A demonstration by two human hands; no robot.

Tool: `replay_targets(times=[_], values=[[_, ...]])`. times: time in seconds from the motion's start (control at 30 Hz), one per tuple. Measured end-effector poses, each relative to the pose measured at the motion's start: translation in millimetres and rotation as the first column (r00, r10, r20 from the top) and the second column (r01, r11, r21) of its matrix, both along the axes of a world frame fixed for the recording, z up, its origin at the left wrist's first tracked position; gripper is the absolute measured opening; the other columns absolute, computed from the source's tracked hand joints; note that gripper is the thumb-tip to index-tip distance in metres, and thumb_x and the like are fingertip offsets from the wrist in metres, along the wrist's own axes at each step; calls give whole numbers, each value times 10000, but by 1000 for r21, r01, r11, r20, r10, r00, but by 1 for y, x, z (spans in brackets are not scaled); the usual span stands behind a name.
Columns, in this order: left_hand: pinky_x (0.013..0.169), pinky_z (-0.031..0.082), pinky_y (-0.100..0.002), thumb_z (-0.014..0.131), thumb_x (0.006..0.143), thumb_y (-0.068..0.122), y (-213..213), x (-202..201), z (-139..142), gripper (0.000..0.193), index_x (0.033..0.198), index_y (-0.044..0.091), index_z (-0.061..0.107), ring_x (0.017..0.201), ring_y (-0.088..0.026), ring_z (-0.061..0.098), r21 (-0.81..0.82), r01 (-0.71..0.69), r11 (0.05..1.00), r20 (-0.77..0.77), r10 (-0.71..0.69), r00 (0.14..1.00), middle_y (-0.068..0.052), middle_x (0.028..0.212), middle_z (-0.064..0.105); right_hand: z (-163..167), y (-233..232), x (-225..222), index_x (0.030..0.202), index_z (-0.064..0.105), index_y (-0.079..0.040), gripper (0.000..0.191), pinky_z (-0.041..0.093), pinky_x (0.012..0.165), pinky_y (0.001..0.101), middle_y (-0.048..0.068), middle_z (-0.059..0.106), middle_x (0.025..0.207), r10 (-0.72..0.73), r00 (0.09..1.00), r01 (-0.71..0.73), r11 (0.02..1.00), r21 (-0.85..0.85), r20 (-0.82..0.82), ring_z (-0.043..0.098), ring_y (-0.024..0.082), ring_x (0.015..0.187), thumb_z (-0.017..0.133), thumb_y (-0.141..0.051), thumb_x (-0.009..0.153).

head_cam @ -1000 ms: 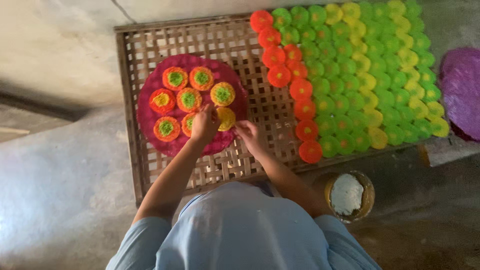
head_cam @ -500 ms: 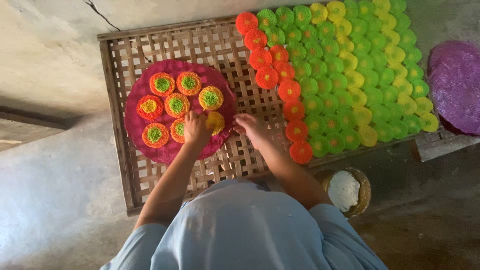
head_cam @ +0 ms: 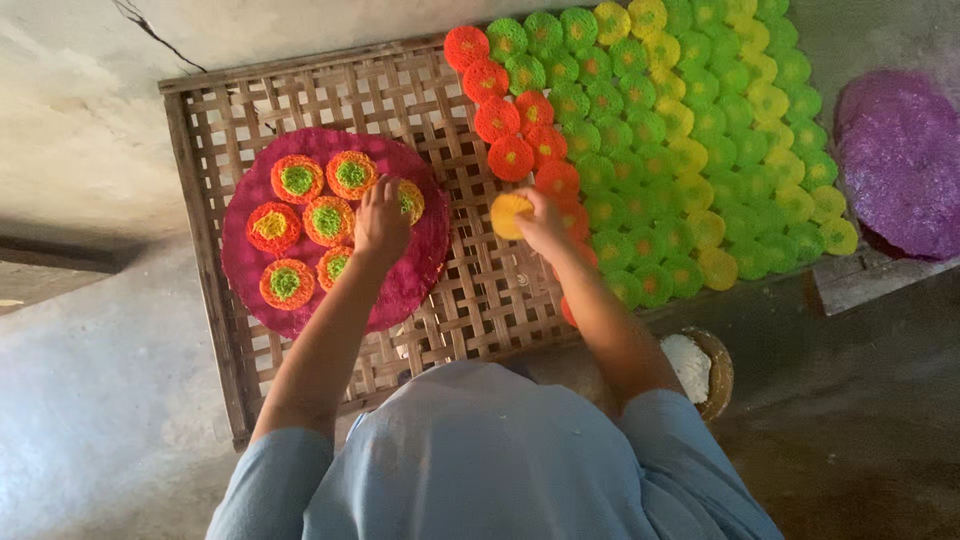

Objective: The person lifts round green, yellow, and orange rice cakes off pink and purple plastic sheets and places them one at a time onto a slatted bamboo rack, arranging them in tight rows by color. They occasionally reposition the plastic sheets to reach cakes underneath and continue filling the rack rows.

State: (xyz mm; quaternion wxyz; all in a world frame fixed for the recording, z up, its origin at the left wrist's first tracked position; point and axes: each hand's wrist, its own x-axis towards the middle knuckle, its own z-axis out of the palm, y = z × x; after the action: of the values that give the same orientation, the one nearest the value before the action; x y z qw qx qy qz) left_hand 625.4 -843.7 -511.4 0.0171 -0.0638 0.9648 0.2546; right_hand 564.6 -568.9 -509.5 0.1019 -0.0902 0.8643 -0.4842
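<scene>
Your left hand (head_cam: 382, 222) is resting fingers-down on the big magenta disc (head_cam: 405, 290), right among the small orange rounds with green centres (head_cam: 298, 179); can't tell whether it's gripping anything. Your right hand (head_cam: 542, 222) is pinching a yellow round (head_cam: 509, 214), holding it just over the bamboo lattice tray (head_cam: 470, 290), between the magenta disc and the rows of orange, green and yellow rounds (head_cam: 640, 150). A purple disc (head_cam: 900, 170) sits far right.

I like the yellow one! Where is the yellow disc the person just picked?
In the head view, the yellow disc is in the right hand, over the woven tray, between the big pink round and the orange discs.
</scene>
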Motion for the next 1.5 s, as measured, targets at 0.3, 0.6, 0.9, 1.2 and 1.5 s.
replay_targets(times=[0.3, 0.6, 0.9, 1.2, 1.5], values=[[978, 491, -440, 827, 798, 345, -29, -15, 6, 451, 1153, 116, 669, 1164, -337, 492, -92, -40, 995, -45, 36, 998, -126, 1205, 594, 4, 1, -18, 1242, 599, -73, 414, 455, 993, 512, 271, 552, 1271, 143, 843, 69, 928, 367, -519, 541, 472, 1203, 675, 29, 848], [602, 615, -352, 626, 1033, 384, 32, 24, 13, 295, 1102, 99, 656, 696, -140, 676, 513, 143, 846, -70, -126, 990, -87, 929, 742, -26, -37, 31, 1227, 660, 31, 439, 622, 844, 377, 176, 700, 1016, 279, 825, 100, 785, -612, 492, 692, 249, 871, 601, -395, 1140], [986, 488, -528, 808, 855, 219, -44, -21, 8, 693, 1372, -56, 439, 1214, -388, 549, -103, -171, 980, -214, 147, 966, -257, 1353, 523, -27, 22, 64, 1272, 636, -55, 382, 571, 874, 433, 144, 721, 1113, -67, 995, 54, 987, 151, 80, 728, 282, 1022, 656, -197, 918], [1039, 391, -498, 886, 751, 496, -77, -44, 11, 775, 1265, 33, 538, 1316, -423, 431, -126, -220, 967, 114, 234, 965, -238, 1384, 487, -18, 32, 57, 1281, 608, -58, 409, 515, 907, 500, 198, 656, 1197, 5, 902, 206, 874, 440, -432, 627, 406, 1102, 705, -26, 885], [483, 555, -250, 665, 1019, 168, 19, 14, 0, 128, 919, 95, 633, 601, -120, 653, 382, 49, 923, -281, 65, 958, -56, 772, 677, -41, -35, 81, 1357, 592, -91, 441, 612, 906, 307, 94, 707, 1190, 78, 950, 61, 901, -428, 301, 706, 188, 1029, 655, -329, 991]])
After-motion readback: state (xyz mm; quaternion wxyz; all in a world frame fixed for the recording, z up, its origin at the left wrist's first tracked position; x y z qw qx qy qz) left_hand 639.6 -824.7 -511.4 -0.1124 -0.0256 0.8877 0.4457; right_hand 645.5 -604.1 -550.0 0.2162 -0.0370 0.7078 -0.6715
